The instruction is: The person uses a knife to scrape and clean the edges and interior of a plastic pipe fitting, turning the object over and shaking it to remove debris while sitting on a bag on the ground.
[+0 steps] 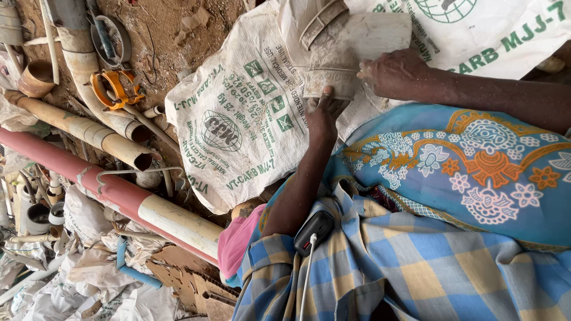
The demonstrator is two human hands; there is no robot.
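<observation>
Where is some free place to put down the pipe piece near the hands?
Free: the white sack beside the pipe fitting held by both hands, and bare dirt between that sack and the orange clamp. Crowded: the pipes and scraps further out.

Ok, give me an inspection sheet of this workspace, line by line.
Surface: bare dirt ground, partly covered by a white woven sack with green print.
Job's things: a dusty pale pipe fitting lying on the sack, held by both hands.
Clutter: several dirty pipes, a red and cream pipe, an orange clamp, torn cardboard, crumpled white sacks.
Grippers: left hand on one end of the fitting, right hand gripping its side.
Cables: a white cable plugged into a black device at the shirt.
Surroundings: blue patterned cloth and a checked shirt in the foreground.
</observation>
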